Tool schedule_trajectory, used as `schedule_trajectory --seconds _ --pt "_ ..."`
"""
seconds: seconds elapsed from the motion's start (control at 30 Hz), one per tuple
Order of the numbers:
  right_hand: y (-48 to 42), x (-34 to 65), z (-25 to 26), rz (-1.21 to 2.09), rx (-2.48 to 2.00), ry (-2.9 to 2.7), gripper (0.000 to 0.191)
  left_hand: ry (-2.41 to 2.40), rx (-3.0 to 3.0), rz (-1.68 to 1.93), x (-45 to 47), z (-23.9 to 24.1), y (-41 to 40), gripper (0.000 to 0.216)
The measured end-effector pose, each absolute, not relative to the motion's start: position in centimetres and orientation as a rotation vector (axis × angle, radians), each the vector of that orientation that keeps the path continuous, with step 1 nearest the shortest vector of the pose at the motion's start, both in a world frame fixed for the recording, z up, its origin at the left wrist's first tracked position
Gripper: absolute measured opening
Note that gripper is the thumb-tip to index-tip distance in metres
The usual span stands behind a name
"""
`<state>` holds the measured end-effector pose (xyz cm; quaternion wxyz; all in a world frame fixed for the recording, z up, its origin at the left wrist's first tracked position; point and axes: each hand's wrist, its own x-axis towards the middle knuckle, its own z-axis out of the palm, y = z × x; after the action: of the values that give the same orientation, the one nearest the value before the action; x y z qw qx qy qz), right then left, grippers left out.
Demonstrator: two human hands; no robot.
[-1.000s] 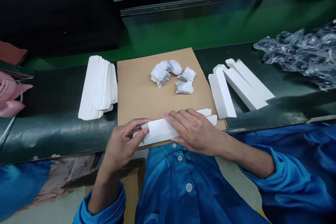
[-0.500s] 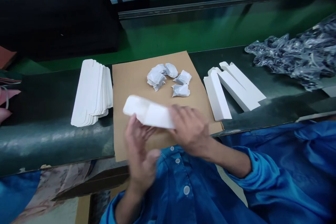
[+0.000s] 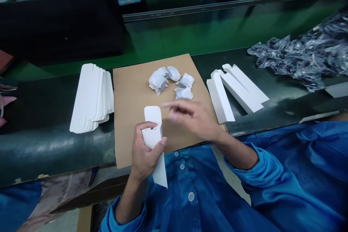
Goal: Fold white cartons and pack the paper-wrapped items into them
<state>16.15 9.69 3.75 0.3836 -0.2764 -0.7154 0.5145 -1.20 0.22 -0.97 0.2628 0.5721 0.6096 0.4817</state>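
My left hand (image 3: pixel 146 152) is wrapped round a narrow white carton (image 3: pixel 160 168), its end flap standing up at the far end. My right hand (image 3: pixel 194 117) is off the carton, blurred by motion, with its fingers stretched out and apart over the brown cardboard sheet (image 3: pixel 127 90). Just beyond that hand lie several small white wrapped packets (image 3: pixel 183 93), grouped on the cardboard. I see nothing in the right hand.
Flat white cartons (image 3: pixel 88 98) are stacked left of the cardboard. Formed white cartons (image 3: pixel 221 96) lie to its right. Farther right is a heap of clear plastic-bagged dark items (image 3: pixel 301 61). All rest on a dark green belt (image 3: pixel 49 145). A blue sleeve of another person shows at right.
The carton has turned from lying crosswise to pointing away from me, and is now gripped by my left hand. My right hand has let go of it and moved slightly up.
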Motion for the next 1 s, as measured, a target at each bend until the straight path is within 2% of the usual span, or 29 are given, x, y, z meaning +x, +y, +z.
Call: schedule_trajectory --seconds 0.13,0.2,0.27,0.43,0.57,0.63,0.77,0.87,1.0 --pt "11.0 15.5 3.8 1.692 -0.765 -1.522 0.037 1.662 1.638 1.16 -1.2 -0.1 0.1 0.034" --pt "10.8 15.0 3.9 1.838 -0.718 -1.568 0.036 1.673 1.727 1.134 -1.1 0.2 0.3 0.032" --pt "10.2 14.6 3.9 1.818 -0.719 -1.616 0.03 1.689 1.771 1.155 -0.9 0.0 0.5 0.035" --pt "8.4 14.5 3.9 1.665 -0.755 -1.659 0.021 1.598 1.761 1.493 0.4 -1.3 0.2 0.068" --pt "8.0 14.7 3.8 1.525 -0.719 -1.737 0.013 1.633 1.679 1.392 0.5 -1.5 -0.3 0.101" --pt "7.9 14.9 3.5 1.367 -0.662 -1.828 0.009 1.694 1.749 1.259 0.1 -1.3 -0.6 0.097" --pt "7.0 15.0 1.9 0.972 -0.442 -2.013 0.017 1.71 1.889 1.145 -0.9 -1.1 -1.1 0.078" --pt "5.8 14.9 0.4 0.714 -0.456 -2.066 0.017 1.693 1.874 1.079 -0.8 -1.4 -1.4 0.073" --pt "5.7 15.2 0.2 0.692 -0.489 -2.102 0.021 1.714 1.689 1.122 -0.2 -1.8 -1.1 0.069"
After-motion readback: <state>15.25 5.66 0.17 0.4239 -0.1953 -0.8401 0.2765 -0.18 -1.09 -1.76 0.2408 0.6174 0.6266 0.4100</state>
